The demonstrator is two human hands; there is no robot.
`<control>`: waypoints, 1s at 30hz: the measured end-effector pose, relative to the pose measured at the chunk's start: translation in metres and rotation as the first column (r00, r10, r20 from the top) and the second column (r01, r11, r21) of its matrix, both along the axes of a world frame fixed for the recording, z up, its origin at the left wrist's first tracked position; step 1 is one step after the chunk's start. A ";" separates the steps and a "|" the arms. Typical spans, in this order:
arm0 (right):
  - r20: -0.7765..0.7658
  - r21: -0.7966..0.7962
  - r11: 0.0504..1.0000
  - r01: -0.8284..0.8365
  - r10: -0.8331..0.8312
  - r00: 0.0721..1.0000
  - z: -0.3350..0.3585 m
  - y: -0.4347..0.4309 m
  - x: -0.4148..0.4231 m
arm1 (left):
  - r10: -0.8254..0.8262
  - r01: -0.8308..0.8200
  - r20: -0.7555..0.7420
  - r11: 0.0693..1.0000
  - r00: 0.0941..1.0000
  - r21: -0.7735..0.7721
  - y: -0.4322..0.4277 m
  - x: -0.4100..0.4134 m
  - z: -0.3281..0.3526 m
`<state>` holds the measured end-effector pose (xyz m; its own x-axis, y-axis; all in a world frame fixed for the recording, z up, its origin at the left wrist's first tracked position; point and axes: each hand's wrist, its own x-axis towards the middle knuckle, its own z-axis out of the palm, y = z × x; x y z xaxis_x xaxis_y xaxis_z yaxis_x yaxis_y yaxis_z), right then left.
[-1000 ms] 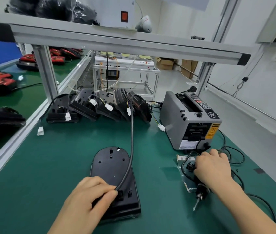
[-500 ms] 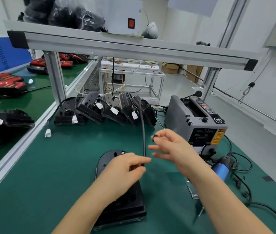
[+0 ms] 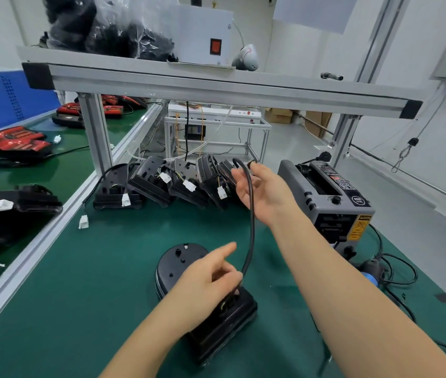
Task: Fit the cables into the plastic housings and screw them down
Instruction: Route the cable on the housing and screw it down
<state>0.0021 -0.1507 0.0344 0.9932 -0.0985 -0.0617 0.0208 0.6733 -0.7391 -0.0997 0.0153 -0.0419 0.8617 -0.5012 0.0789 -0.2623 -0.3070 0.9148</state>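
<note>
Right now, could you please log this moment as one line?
left hand pinches cable over housing | right hand raised, cable across palm, grip unclear | housing on green mat

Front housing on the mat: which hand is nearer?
Left. The left hand pinches the cable directly over the front housing. The right hand is up and farther back, by the row of housings, with the cable crossing its palm.
</note>
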 end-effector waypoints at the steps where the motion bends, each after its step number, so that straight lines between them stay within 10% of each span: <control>1: -0.021 0.054 0.999 0.002 -0.001 1.000 0.002 -0.003 0.004 | -0.026 0.026 -0.001 0.998 1.000 0.050 -0.001 -0.001 0.000; 19: -0.183 -0.013 0.999 -0.044 0.041 0.982 0.007 -0.019 0.064 | -0.204 0.210 -0.068 0.973 0.977 0.100 0.043 0.000 0.006; 30: -0.204 0.058 0.938 0.341 -0.323 0.924 0.000 -0.046 0.064 | -0.289 0.295 -0.072 0.951 0.955 0.095 0.038 0.000 0.002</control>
